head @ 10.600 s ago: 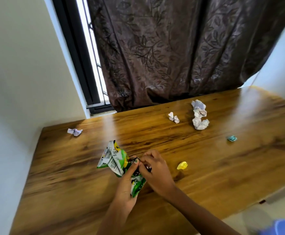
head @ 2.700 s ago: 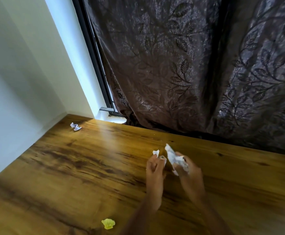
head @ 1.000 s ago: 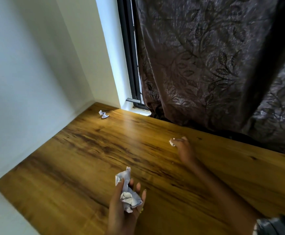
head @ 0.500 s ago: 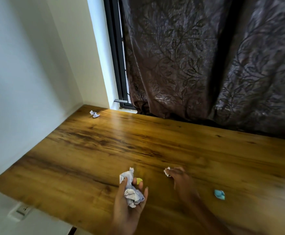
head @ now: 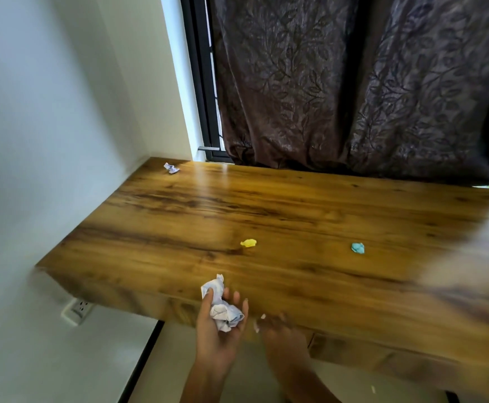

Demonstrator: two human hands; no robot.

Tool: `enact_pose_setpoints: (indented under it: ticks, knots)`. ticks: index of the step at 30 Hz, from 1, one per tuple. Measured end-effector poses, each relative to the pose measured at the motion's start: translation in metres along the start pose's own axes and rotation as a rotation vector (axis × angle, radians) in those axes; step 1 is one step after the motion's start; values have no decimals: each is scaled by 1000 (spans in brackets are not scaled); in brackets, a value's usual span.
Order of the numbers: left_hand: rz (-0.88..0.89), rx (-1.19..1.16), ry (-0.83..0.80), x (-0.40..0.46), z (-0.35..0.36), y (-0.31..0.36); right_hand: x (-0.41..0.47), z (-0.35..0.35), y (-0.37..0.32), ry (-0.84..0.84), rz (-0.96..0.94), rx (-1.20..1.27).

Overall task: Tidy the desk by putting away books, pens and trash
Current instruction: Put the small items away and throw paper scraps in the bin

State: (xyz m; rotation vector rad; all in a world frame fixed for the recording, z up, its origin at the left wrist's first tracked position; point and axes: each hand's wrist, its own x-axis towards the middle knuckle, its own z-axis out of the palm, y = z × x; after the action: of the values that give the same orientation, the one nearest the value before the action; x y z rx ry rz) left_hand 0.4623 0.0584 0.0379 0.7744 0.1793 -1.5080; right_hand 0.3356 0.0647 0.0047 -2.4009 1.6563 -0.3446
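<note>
My left hand is palm up in front of the desk's near edge and grips a crumpled white paper ball, thumb on its top. Just to its right, my right hand is blurred below the desk's front edge; a small white paper scrap shows at its fingertips, pinched. On the wooden desk lie a yellow wad near the middle, a teal wad to its right, and a small white crumpled paper in the far left corner.
A dark leaf-patterned curtain hangs behind the desk, with a window frame at its left. A white wall bounds the desk's left side. A wall socket sits below the desk's left edge.
Both hands have drawn back from over the desk to its front edge, still holding their papers. The view has pulled back, so the yellow and teal wads now lie beyond the hands.
</note>
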Motion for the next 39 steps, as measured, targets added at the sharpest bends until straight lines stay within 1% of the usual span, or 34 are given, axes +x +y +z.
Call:
enact_pose_setpoints:
  ticks: [2, 3, 4, 6, 9, 11, 13, 15, 17, 19, 21, 24, 25, 27, 28, 30, 31, 33, 34, 36, 38, 39]
  knots:
    - [12, -10, -21, -10, -6, 7, -17, 11, -17, -73, 2, 44]
    - [18, -12, -34, -16, -9, 12, -24, 14, -24, -71, -12, 91]
    - [29, -7, -46, -20, -11, 18, -29, 14, -28, -50, 5, 199]
    - [64, 4, -40, -27, -14, 27, -27, 6, -34, 29, 91, 430]
    - [80, 80, -21, -32, -19, 32, -8, -17, -39, 229, 176, 604]
    - [14, 150, -80, -33, -17, 28, 6, -39, -43, 305, 161, 709]
    - [-38, 213, -111, -33, -9, 20, 13, -50, -49, 332, 111, 776]
    - [-87, 216, -182, -34, 3, 12, 16, -53, -53, 376, 58, 718]
    - [-126, 204, -239, -34, 15, 6, 20, -52, -54, 401, 22, 598]
    - [-135, 230, -200, -27, 22, 0, 25, -52, -49, 355, 12, 515]
    - [-140, 245, -169, -16, 26, -3, 31, -52, -42, 259, 2, 468]
    - [-171, 251, -172, 4, 38, -6, 44, -55, -27, 189, 14, 246]
    - [-174, 254, -182, 10, 42, -8, 49, -60, -20, 158, 45, 262]
    - [-180, 218, -173, 25, 54, -11, 62, -71, 1, 85, 107, 446]
    - [-178, 177, -153, 35, 59, -13, 69, -77, 16, 75, 128, 548]
    - [-142, 112, -126, 52, 67, -10, 83, -86, 50, 140, 182, 646]
    - [-120, 97, -113, 61, 71, -9, 91, -89, 71, 191, 223, 627]
    - [-90, 84, -92, 79, 76, -4, 105, -91, 117, 262, 340, 467]
    - [-82, 76, -77, 87, 79, -2, 109, -91, 140, 248, 418, 358]
    - [-62, 58, -44, 102, 86, 2, 110, -86, 180, 131, 526, 104]
    - [-31, 66, -8, 116, 93, 4, 107, -75, 205, 37, 527, -77]
    - [-19, 72, 5, 121, 96, 5, 105, -69, 212, 32, 515, -107]
